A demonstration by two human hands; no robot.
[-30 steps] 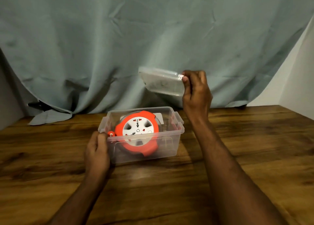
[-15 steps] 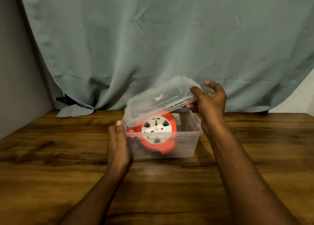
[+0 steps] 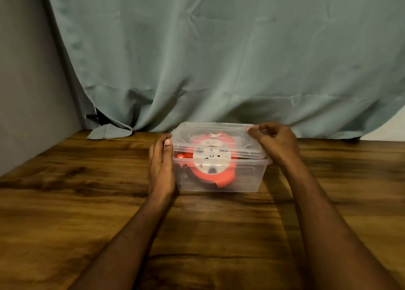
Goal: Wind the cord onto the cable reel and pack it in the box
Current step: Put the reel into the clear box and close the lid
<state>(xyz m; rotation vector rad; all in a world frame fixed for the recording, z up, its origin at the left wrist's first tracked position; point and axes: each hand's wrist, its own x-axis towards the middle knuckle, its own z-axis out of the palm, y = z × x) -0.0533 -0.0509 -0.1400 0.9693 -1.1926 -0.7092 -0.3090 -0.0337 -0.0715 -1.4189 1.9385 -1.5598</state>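
Lowered from its tilt, the lid [image 3: 219, 134] now lies on the box [image 3: 221, 180] holding the cable reel [image 3: 213, 162], right hand [image 3: 276, 141] pinching its far-right corner, left hand [image 3: 161, 164] flat against the left wall; closing is underway, and pressing the rim down probably comes next.

Orange-white cable reel [image 3: 213, 164] inside clear box [image 3: 241, 181] — lidded.

A wooden table [image 3: 65, 213] with dark, streaked grain fills my lower view. Behind it hangs a grey-green curtain [image 3: 219, 59], creased in folds, its lower corner lying on the tabletop at left. A plain grey wall [image 3: 26, 81] stands at left; a paler wall [image 3: 392, 127] shows at far right. Lighting is dim and even.
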